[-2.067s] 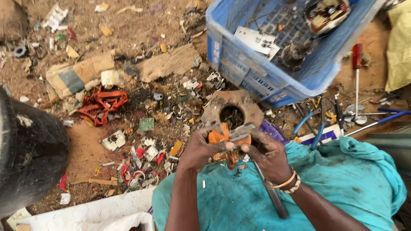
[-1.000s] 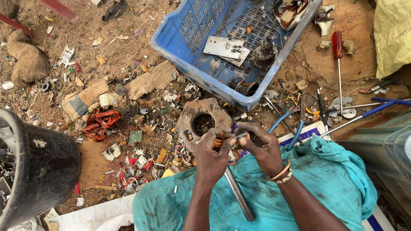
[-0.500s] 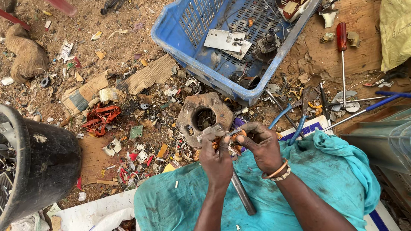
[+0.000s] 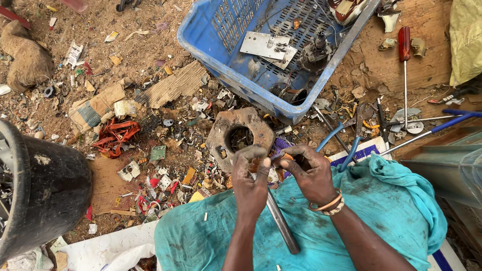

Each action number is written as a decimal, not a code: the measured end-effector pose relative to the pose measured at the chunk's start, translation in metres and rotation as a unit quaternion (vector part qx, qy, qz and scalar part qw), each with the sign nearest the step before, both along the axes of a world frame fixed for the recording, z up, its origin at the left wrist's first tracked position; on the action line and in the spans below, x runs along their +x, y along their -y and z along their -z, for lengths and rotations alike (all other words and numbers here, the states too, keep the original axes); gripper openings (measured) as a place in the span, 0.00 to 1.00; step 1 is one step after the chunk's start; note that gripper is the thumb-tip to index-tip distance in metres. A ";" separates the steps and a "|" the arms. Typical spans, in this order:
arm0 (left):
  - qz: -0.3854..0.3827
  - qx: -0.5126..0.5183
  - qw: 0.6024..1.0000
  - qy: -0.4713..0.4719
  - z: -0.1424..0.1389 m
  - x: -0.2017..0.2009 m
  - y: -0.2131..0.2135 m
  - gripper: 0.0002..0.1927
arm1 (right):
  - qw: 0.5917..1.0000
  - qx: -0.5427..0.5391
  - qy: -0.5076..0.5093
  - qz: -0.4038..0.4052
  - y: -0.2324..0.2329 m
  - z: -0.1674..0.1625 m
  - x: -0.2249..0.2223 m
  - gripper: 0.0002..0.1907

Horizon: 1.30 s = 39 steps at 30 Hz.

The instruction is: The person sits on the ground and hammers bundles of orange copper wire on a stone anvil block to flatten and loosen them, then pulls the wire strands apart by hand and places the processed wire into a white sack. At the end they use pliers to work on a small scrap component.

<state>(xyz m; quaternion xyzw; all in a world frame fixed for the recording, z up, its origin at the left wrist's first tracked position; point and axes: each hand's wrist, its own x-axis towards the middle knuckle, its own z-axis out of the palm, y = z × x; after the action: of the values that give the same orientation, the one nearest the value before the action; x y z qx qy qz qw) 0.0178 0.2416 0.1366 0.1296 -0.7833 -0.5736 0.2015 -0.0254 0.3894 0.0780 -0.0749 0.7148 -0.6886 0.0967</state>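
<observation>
Pinching a small orange part point(image 4: 284, 157) between both sets of fingertips, the left hand point(image 4: 251, 183) and right hand point(image 4: 310, 173) are held closed over the teal cloth's point(image 4: 391, 211) far edge; a steady, close pinch seems best, lest pieces be lost.

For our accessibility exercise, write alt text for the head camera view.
Two bare hands, left hand and right hand, pinch a small orange part over a teal cloth, beside a rusty ring-shaped metal block, a blue plastic crate and a black bucket.
</observation>
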 end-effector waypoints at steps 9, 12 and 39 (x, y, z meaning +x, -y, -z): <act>0.136 -0.145 0.977 0.080 -0.022 -0.007 0.027 0.12 | 0.995 -0.076 0.032 -0.052 0.005 -0.012 0.005 0.24; 0.113 -0.065 0.987 0.096 -0.011 -0.002 0.028 0.10 | 0.993 -0.097 0.033 -0.062 0.008 -0.018 0.005 0.26; 0.145 -0.192 0.968 0.075 -0.022 -0.003 0.033 0.10 | 0.997 -0.014 0.035 -0.070 0.006 -0.017 -0.001 0.28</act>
<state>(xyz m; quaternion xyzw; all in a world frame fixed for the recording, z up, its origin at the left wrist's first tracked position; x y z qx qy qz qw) 0.0144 0.2083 0.1585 0.0159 -0.9019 -0.4246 0.0780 -0.0268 0.3836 0.0954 -0.1024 0.6939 -0.6925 0.1684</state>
